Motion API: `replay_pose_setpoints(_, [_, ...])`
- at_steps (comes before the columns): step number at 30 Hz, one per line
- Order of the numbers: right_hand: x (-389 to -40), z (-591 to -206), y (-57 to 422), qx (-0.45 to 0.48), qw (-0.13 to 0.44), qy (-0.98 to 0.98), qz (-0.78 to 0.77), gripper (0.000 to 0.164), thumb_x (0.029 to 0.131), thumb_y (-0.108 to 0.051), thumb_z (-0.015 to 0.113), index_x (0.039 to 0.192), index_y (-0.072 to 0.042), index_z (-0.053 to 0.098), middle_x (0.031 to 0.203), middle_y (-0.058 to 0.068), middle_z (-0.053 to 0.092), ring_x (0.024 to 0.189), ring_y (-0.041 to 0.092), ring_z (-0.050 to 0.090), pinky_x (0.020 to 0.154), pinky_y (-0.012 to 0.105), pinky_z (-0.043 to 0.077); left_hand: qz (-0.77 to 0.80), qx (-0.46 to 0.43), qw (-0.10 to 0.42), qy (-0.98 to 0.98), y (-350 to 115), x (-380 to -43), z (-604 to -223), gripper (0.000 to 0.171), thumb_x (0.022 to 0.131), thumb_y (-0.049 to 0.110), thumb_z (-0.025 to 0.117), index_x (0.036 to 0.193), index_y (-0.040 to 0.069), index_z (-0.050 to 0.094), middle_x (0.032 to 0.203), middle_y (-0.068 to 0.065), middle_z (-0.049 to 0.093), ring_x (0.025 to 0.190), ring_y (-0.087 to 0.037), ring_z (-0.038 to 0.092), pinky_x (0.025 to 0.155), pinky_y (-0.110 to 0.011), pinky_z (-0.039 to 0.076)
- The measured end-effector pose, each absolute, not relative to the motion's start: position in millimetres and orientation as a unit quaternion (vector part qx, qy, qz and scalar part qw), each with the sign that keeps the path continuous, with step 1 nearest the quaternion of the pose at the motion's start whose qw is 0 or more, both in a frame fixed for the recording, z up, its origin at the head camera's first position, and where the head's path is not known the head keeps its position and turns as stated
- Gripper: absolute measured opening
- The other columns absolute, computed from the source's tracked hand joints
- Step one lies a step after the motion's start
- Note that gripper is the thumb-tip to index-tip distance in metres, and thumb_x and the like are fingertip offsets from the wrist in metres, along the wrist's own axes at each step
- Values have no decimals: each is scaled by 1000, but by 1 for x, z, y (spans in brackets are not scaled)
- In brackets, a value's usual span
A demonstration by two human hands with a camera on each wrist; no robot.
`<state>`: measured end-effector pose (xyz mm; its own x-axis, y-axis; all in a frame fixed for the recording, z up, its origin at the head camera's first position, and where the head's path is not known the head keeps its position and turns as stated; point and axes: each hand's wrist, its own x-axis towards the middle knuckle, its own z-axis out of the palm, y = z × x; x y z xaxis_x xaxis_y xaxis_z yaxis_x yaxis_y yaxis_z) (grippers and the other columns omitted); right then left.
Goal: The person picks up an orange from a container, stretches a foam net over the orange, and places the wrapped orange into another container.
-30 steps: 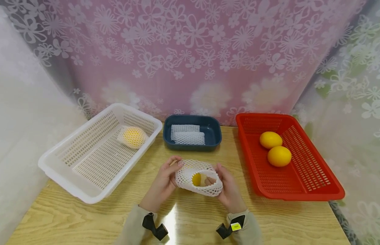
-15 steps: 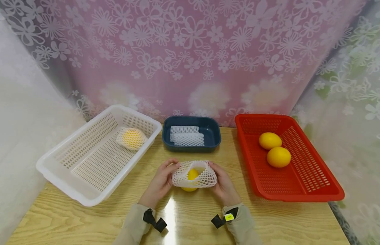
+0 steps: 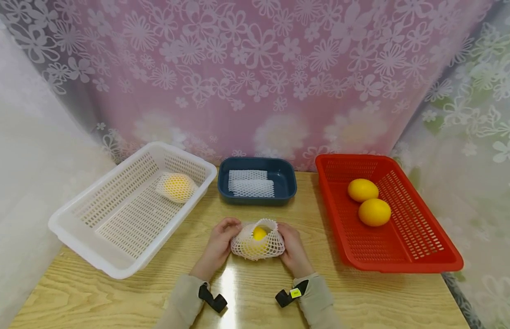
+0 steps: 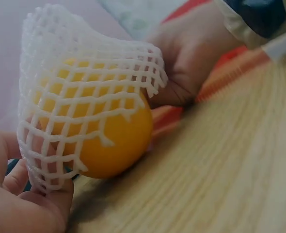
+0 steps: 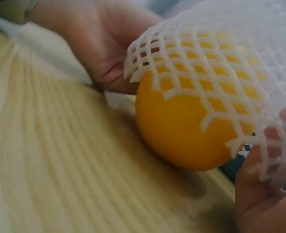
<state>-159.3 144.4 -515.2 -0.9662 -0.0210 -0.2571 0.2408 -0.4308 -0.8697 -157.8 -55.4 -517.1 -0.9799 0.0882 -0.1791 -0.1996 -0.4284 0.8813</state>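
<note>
A white foam fruit net [image 3: 238,246] is stretched over a smooth yellow fruit [image 3: 260,233] at the middle of the table. Its upper opening leaves the fruit's top bare. Both wrist views show the fruit's lower part [image 4: 123,150] uncovered, close to or on the wood. My left hand [image 3: 215,246] pinches the net's left side between thumb and fingers. On the opposite side my right hand [image 3: 295,249] pinches the net, thumb and fingers on its edge [image 5: 266,165]. Some fingertips are hidden behind the mesh.
A white basket [image 3: 84,249] at left holds one netted yellow fruit [image 3: 177,187]. Behind my hands, a dark blue tray [image 3: 285,176] holds several flat foam nets [image 3: 253,188]. The red basket [image 3: 333,205] at right contains two bare yellow fruits [image 3: 374,212]. A floral curtain hangs behind.
The net has come down over the fruit, which showed mostly behind and then below it. Both hands have lowered slightly, and the right has moved left, still holding the net.
</note>
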Motion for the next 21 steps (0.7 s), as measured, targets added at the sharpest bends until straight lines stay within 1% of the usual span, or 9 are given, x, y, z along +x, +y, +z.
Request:
replay_pose_setpoints(3, [-158,-517,141,103,52,611,-783,20,102,-5,45,104,9,60,94,4,62,87,12,58,77,23,50,811,-36,65,581,-53,-156,-519,13,94,-5,55,107,-5,59,98,-4,60,93,-15,56,81,-24,48])
replay_pose_setpoints(5, [-157,-518,139,109,35,663,-740,18,100,-4,48,98,8,62,88,4,62,79,12,57,71,23,49,786,-20,49,616,-52,-156,-523,14,96,-5,54,109,-8,58,98,-5,61,94,-16,55,82,-24,46])
replay_pose_setpoints(9, [-156,-520,135,114,11,744,-658,14,97,-2,51,92,6,61,73,2,55,65,12,49,61,24,43,729,11,11,684,-50,-156,-529,11,96,-5,55,106,-5,61,101,-9,62,98,-17,54,84,-25,44])
replay_pose_setpoints(14, [-154,-519,133,111,-5,790,-603,13,95,1,50,92,6,62,64,0,45,57,13,40,56,25,38,689,34,-26,724,-47,-155,-534,10,95,-6,58,100,0,64,104,-11,64,102,-18,55,82,-22,45])
replay_pose_setpoints(17, [-153,-519,133,103,-16,809,-579,13,92,4,50,92,6,64,59,-1,45,55,12,40,54,26,37,677,44,-41,733,-47,-151,-526,11,93,-8,58,98,0,64,103,-13,65,101,-20,57,77,-21,47])
replay_pose_setpoints(19, [-154,-519,134,96,-23,821,-563,12,91,4,53,91,5,65,58,-2,47,54,12,42,54,26,38,657,55,-60,749,-46,-151,-527,12,92,-9,60,96,1,64,102,-11,65,101,-20,58,81,-25,49])
replay_pose_setpoints(21, [-154,-519,136,89,-31,833,-546,10,92,2,56,90,5,66,57,-1,51,53,11,44,53,26,38,626,70,-81,772,-47,-151,-528,14,91,-9,61,95,3,65,100,-9,64,99,-22,59,81,-30,49])
